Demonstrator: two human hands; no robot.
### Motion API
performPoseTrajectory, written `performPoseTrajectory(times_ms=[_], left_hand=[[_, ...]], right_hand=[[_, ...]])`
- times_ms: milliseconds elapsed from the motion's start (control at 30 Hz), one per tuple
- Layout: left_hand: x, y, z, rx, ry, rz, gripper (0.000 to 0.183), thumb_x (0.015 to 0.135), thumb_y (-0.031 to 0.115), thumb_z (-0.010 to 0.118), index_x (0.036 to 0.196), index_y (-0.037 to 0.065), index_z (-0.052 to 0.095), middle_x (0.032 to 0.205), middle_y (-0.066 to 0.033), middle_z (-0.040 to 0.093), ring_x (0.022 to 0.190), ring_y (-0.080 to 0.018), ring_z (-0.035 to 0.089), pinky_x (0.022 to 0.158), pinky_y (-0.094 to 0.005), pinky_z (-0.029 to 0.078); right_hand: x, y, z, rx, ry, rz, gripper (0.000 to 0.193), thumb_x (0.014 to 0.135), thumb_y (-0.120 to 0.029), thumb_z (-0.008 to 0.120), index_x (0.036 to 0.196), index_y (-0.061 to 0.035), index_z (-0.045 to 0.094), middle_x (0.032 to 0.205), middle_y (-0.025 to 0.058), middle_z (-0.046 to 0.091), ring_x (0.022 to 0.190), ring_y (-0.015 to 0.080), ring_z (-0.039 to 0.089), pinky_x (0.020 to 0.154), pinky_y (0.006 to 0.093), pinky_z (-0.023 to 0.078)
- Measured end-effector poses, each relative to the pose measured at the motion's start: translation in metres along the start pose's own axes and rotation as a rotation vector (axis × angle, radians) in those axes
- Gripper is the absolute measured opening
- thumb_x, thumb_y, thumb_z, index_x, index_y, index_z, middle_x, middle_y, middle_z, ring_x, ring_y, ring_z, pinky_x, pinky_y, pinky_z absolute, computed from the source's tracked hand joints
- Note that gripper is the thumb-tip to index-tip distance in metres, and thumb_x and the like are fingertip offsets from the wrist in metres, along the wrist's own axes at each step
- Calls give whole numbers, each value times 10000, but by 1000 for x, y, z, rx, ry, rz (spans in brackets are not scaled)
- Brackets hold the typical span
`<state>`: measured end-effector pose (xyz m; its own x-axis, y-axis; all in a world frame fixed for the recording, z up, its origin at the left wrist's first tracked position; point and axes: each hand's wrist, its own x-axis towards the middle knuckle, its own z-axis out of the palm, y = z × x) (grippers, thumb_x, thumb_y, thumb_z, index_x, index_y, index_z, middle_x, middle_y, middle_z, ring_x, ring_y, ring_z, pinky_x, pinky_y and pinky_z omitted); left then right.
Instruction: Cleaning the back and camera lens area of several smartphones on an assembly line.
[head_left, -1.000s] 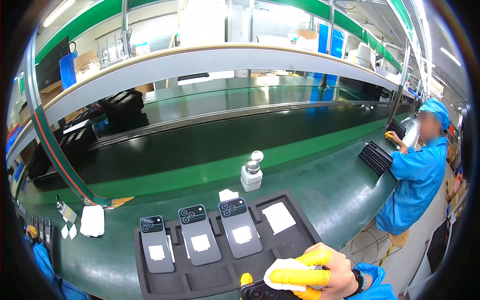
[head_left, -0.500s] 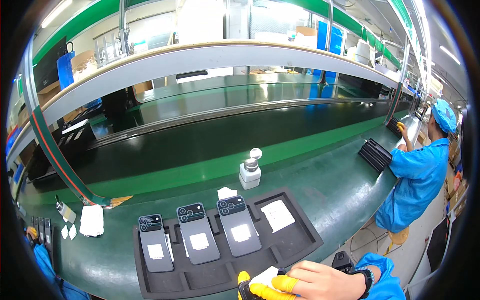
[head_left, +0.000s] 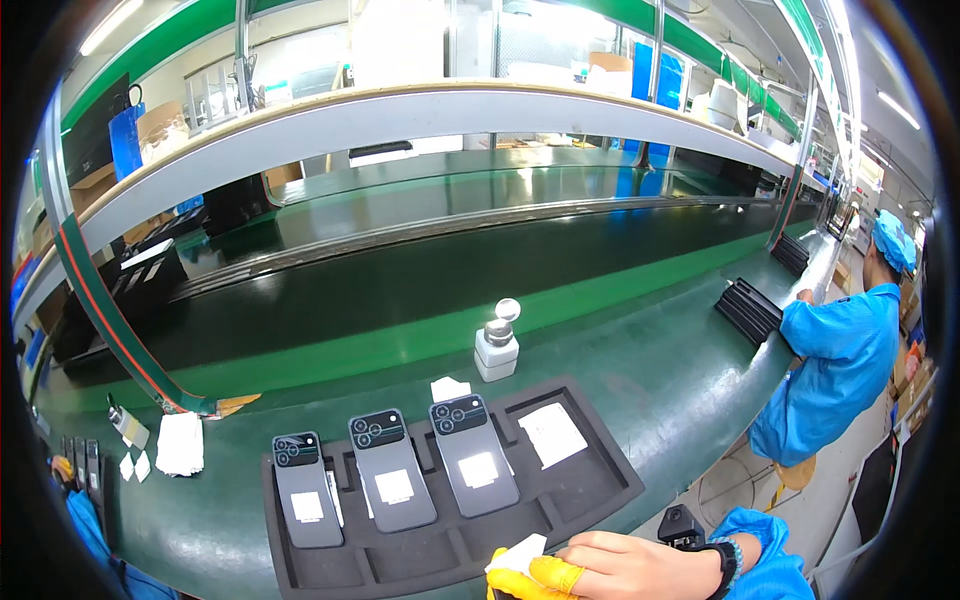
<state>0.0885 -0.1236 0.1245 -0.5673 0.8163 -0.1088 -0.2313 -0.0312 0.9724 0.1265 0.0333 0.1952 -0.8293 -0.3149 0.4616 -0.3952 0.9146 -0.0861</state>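
Note:
My right hand (head_left: 630,568), wearing yellow finger cots, pinches a folded white wipe (head_left: 520,553) at the lower edge of the view. Under the wipe, only a dark sliver of a phone (head_left: 502,594) shows. Of my left hand (head_left: 496,554), just a yellow-capped fingertip appears at the phone's edge, left of the wipe; the rest is out of view. Ahead lies a black tray (head_left: 410,560) with three grey phones, the left (head_left: 311,492), middle (head_left: 393,470) and right (head_left: 476,455), backs up with white labels. Its far-right slot bears a white label sheet (head_left: 553,435).
A white pump bottle (head_left: 496,357) with its lid up stands behind the tray, near a white wipe (head_left: 450,388). White cloths (head_left: 180,444) and a small bottle (head_left: 128,428) lie left. A co-worker in blue (head_left: 840,340) sits right by black trays (head_left: 748,310); another sleeve (head_left: 90,530) shows left.
My right hand and the wipe have shifted slightly, and the wipe now stands up more, covering more of the phone. The co-worker on the right has lowered a raised hand.

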Motion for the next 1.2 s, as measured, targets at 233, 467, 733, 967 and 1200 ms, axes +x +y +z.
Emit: performPoseTrajectory(times_ms=[233, 467, 733, 967, 1200], left_hand=[[-1, -1, -1, -28, -6, -11, 560, 842, 130, 570, 1318, 1, 304, 1136, -178, 539, 992, -245, 558, 834, -320, 452], [-1, -3, -2, -58, -6, -29, 557, 845, 134, 563, 1319, 4, 302, 1135, -180, 539, 987, -249, 560, 831, -322, 455], [-3, -2, -2, -95, -34, -44, 553, 849, 139, 556, 1321, 7, 300, 1133, -183, 539, 982, -253, 562, 827, -325, 458], [-5, -2, -2, -128, -23, -58, 550, 852, 143, 550, 1322, 9, 298, 1131, -185, 539, 978, -256, 564, 823, -328, 461], [-7, -2, -1, -155, -25, -71, 547, 855, 147, 543, 1323, 12, 296, 1130, -187, 539, 974, -260, 566, 820, -330, 464]], right_hand=[[-8, 10, -22, 106, -10, 66, 447, 646, -82, 587, 1090, -30, 582, 878, 64, 509, 780, 209, 518, 699, 302, 407], [-5, 14, -23, 97, 198, 76, 384, 644, -66, 598, 1026, -54, 632, 868, 49, 543, 753, 193, 520, 668, 297, 393], [1, 6, -22, 139, 33, -44, 391, 689, -110, 533, 1068, -47, 604, 951, 66, 537, 817, 198, 509, 770, 334, 412], [4, 17, -23, -60, 169, 41, 403, 606, -75, 608, 1008, -71, 639, 895, 50, 540, 727, 192, 512, 697, 321, 413], [5, 18, -23, 63, 187, 51, 388, 620, -75, 639, 1007, -90, 648, 871, 38, 548, 696, 195, 508, 656, 303, 390]])
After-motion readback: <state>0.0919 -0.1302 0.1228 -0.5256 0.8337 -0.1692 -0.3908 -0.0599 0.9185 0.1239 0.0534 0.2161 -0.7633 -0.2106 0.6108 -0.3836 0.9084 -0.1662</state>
